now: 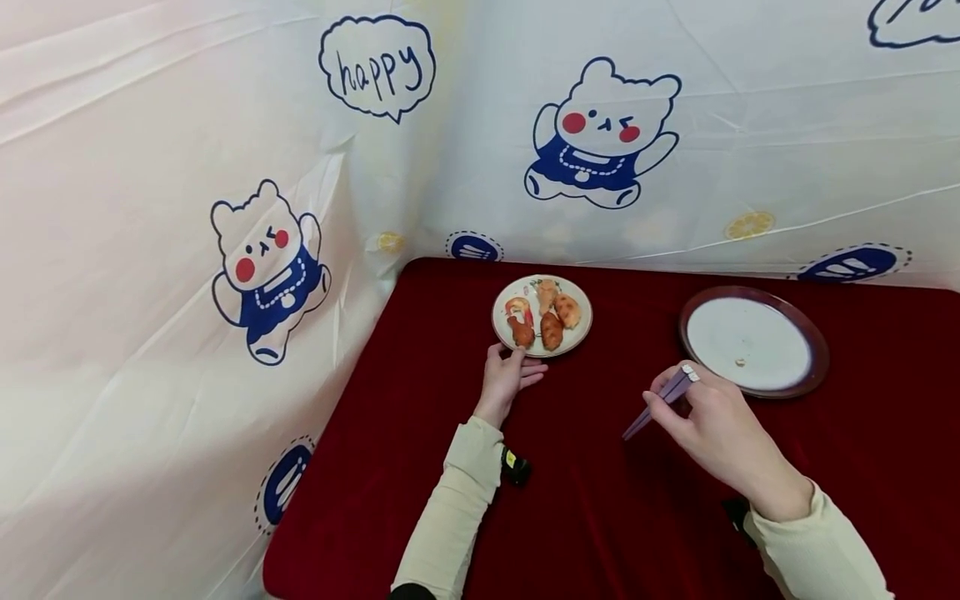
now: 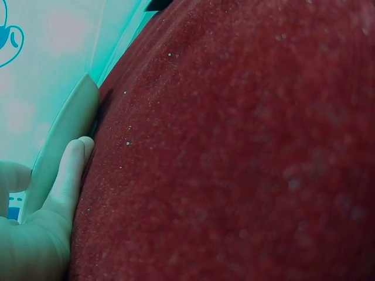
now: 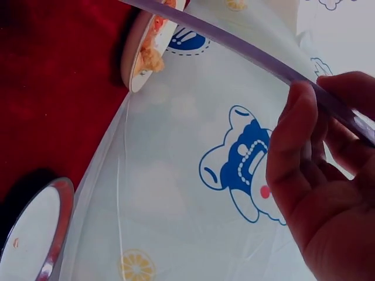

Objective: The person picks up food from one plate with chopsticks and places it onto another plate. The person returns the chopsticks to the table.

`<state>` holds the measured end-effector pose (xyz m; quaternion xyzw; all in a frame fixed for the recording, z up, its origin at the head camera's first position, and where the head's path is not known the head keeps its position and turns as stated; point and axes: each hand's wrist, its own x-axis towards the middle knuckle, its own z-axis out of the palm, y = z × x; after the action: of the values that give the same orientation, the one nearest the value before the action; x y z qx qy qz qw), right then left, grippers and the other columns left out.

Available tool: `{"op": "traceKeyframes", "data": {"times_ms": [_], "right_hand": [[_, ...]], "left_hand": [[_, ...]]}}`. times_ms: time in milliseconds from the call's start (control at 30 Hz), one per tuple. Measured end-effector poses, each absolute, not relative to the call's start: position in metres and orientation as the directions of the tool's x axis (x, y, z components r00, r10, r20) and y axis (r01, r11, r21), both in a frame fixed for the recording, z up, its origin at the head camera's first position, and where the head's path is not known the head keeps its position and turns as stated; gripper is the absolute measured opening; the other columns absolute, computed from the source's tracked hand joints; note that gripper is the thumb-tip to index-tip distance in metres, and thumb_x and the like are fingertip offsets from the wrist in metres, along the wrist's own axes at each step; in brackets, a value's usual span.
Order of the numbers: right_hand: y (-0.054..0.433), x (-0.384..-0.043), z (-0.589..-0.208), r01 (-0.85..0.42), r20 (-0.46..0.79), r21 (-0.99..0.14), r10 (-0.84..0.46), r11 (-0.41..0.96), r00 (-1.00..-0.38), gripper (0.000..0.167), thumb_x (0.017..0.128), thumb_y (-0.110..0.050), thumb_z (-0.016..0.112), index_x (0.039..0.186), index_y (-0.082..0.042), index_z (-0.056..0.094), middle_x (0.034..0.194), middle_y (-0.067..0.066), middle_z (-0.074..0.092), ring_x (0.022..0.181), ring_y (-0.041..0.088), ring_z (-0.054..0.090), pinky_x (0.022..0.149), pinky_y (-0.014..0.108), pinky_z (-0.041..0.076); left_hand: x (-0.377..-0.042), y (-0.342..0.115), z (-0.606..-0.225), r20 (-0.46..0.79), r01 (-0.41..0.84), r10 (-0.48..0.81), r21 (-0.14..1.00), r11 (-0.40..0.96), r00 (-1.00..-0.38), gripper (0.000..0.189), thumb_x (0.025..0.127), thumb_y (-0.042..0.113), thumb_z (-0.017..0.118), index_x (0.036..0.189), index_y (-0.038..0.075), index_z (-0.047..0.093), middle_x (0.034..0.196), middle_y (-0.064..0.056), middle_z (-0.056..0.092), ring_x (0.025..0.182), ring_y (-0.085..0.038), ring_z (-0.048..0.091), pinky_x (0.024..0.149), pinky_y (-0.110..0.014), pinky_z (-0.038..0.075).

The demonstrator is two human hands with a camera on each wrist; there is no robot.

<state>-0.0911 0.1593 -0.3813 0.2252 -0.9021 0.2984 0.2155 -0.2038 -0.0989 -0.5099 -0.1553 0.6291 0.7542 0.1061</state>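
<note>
At the near rim of a small white plate, my left hand holds the edge between thumb and fingers. In the left wrist view, the plate's side passes between the thumb and the extended fingers. Several fried-looking food pieces lie on this plate, among them a drumstick-shaped piece and a browned oval piece. My right hand grips purple chopsticks with light ends, their tips pointing down to the left above the cloth. In the right wrist view, the chopsticks run between thumb and fingers.
Beyond the right hand lies a large white plate with a brown rim and a small crumb on it. Dark red cloth covers the table. White curtains with printed bears hang along the table's back and left sides.
</note>
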Motion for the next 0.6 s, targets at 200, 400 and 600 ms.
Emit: {"op": "traceKeyframes", "data": {"times_ms": [200, 400, 600], "right_hand": [[0.1591, -0.0894, -0.3784, -0.463, 0.441, -0.446, -0.262, 0.766, -0.858, 0.015, 0.08, -0.012, 0.076, 0.072, -0.015, 0.063, 0.062, -0.011, 0.055, 0.056, 0.001, 0.045, 0.051, 0.015, 0.037], [0.1603, -0.086, -0.3775, -0.402, 0.278, -0.469, -0.301, 0.786, -0.912, 0.021, 0.087, -0.02, 0.071, 0.068, -0.023, 0.062, 0.051, -0.018, 0.039, 0.049, -0.003, 0.034, 0.046, 0.017, 0.032], [0.1588, -0.0861, -0.3851, -0.37, 0.195, -0.542, -0.315, 0.755, -0.929, 0.024, 0.091, -0.021, 0.067, 0.068, -0.02, 0.06, 0.052, -0.015, 0.038, 0.047, -0.002, 0.033, 0.042, 0.018, 0.032]], "left_hand": [[-0.2029, -0.0986, -0.5095, -0.368, -0.356, -0.035, 0.916, -0.183, -0.929, 0.062, 0.103, 0.024, 0.044, 0.152, 0.009, 0.009, 0.116, -0.025, 0.064, 0.1, -0.03, 0.07, 0.084, -0.033, 0.061], [-0.2035, -0.0981, -0.5097, -0.365, -0.351, -0.047, 0.919, -0.182, -0.93, 0.062, 0.103, 0.023, 0.044, 0.152, 0.008, 0.01, 0.112, -0.023, 0.066, 0.096, -0.028, 0.071, 0.082, -0.032, 0.061], [-0.2034, -0.098, -0.5094, -0.361, -0.347, -0.051, 0.921, -0.175, -0.931, 0.063, 0.103, 0.024, 0.045, 0.152, 0.007, 0.009, 0.111, -0.022, 0.067, 0.095, -0.027, 0.071, 0.081, -0.032, 0.061]]}}
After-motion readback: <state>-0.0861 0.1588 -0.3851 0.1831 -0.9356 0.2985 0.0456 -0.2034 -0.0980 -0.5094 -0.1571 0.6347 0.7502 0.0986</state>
